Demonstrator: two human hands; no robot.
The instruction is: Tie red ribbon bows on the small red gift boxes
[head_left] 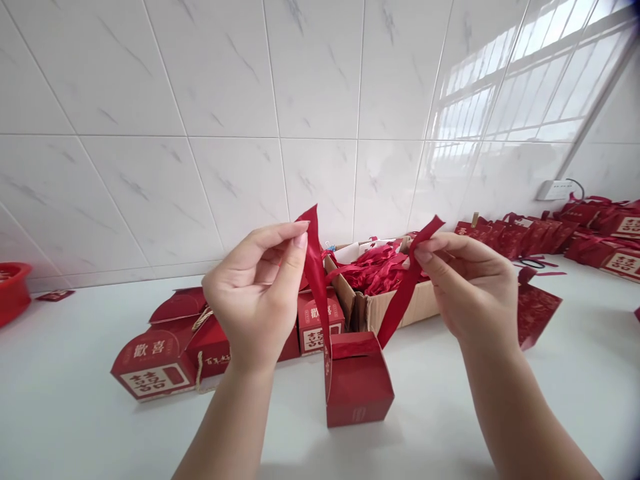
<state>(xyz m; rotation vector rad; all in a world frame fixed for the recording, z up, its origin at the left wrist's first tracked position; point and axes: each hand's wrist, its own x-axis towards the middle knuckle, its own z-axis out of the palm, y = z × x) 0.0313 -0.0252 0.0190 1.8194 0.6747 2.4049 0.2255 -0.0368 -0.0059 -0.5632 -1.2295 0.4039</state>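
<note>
Head view: pinching one end of a red satin ribbon (315, 273) between thumb and forefinger of the left hand (260, 290), and the other end likewise in the right hand (475, 287). Set near on the white tabletop (295, 433), below and between both hands, as a small red gift box (361, 390) with print too tiny to read. Flanked left by red favour boxes (145, 347) reading 歡喜 above cream labels (153, 380) marked 囍. Backed by a cardboard carton (420, 307) heaped with loose red ribbons (373, 270). Joined, far right, by more cream-labelled boxes (595, 250)
</note>
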